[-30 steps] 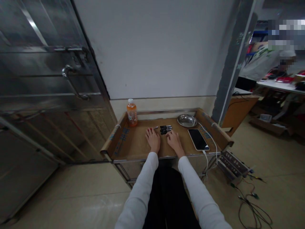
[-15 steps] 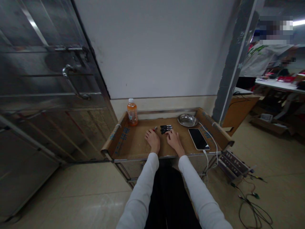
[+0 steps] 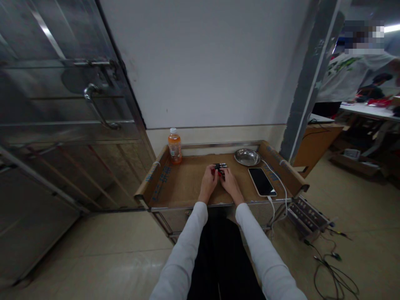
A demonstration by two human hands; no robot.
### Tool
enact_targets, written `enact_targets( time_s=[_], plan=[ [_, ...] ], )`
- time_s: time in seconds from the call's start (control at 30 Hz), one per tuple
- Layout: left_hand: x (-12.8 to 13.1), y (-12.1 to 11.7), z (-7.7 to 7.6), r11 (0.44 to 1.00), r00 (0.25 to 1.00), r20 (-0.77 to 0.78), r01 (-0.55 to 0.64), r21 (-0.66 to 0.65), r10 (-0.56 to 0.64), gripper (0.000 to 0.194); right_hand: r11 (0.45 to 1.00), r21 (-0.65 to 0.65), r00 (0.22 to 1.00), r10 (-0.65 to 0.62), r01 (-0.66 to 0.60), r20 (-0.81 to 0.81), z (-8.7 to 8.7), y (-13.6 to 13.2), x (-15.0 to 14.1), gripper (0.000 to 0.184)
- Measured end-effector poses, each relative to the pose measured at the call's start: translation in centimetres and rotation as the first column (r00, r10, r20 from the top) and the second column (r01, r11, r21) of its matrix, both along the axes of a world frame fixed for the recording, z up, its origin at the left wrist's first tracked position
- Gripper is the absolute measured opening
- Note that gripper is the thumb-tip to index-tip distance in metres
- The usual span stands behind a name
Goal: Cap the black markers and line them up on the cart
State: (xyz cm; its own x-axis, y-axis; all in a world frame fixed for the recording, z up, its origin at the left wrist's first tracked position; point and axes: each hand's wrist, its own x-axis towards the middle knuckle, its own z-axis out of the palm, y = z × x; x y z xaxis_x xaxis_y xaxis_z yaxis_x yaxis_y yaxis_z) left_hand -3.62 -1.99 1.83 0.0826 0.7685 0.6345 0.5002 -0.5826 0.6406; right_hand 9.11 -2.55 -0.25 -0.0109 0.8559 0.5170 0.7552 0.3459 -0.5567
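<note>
My left hand [image 3: 209, 180] and my right hand [image 3: 228, 181] meet close together over the cardboard-lined top of a small cart [image 3: 178, 191]. Fingers of both hands are closed around a small red pen [image 3: 221, 174], mostly covered by them. Just beyond the fingertips, several black pens [image 3: 220, 165] lie side by side, their near ones partly hidden by the hands. To the right of my right hand is a phone [image 3: 261, 182] with a white cable [image 3: 278, 175] plugged in.
An orange drink bottle [image 3: 175, 146] stands at the back left of the cart, and a shiny metal dish [image 3: 247, 157] sits at the back right. Raised cardboard sides edge the cart. A metal box with cables [image 3: 308, 218] is on the floor at right. Another person [image 3: 350, 79] is beyond the wall edge.
My left hand has moved right, bringing the red pen from the left over to the black pens. My right hand stays nearly in place, its fingers now at the red pen.
</note>
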Motion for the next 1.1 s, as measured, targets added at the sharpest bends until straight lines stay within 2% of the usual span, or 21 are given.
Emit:
enact_targets(
  time_s=[0.1, 0.23, 0.37, 0.53, 0.73, 0.87, 0.97, 1.1],
  plan=[
    [0.0, 0.2, -0.3, 0.999, 0.996, 0.076, 0.045, -0.008, -0.044, 0.026, 1.000, -0.004, 1.000, 0.010, -0.010, -0.007, 0.0, 0.0, 0.0, 0.032],
    [-0.1, 0.3, -0.4, 0.999, 0.987, 0.158, 0.043, -0.018, -0.040, 0.028, 1.000, 0.001, 1.000, 0.006, -0.006, 0.002, 0.1, -0.1, 0.1, 0.028],
    [-0.3, 0.1, -0.3, 0.999, 0.982, 0.187, -0.031, -0.022, 0.034, 0.026, 0.999, 0.003, 0.999, 0.038, -0.038, 0.015, 0.0, -0.1, 0.3, 0.023],
    [-0.6, 0.0, 0.1, 0.988, 0.977, 0.147, -0.155, -0.018, 0.156, 0.024, 1.000, -0.004, 1.000, 0.009, -0.009, 0.027, -0.1, -0.2, 0.2, 0.025],
    [-0.8, 0.0, 0.1, 0.982, 0.968, 0.168, -0.187, -0.003, 0.185, 0.022, 0.997, -0.007, 0.997, -0.079, 0.079, 0.003, 0.3, -0.4, 0.1, 0.028],
    [-0.7, -0.1, 0.0, 0.990, 0.984, 0.110, -0.139, 0.010, 0.137, 0.020, 0.983, 0.036, 0.976, -0.176, 0.182, -0.127, 0.5, -0.3, 0.4, 0.031],
    [-0.5, -0.2, 0.1, 0.996, 0.995, 0.052, -0.087, 0.010, 0.087, 0.017, 0.975, 0.040, 0.943, -0.201, 0.219, -0.265, 0.3, 0.1, 0.9, 0.031],
    [-0.2, -0.2, 0.1, 0.999, 0.998, -0.030, -0.054, 0.002, 0.054, 0.014, 0.965, -0.034, 0.871, -0.251, 0.261, -0.423, -0.3, 1.0, 2.0, 0.028]
  ],
)
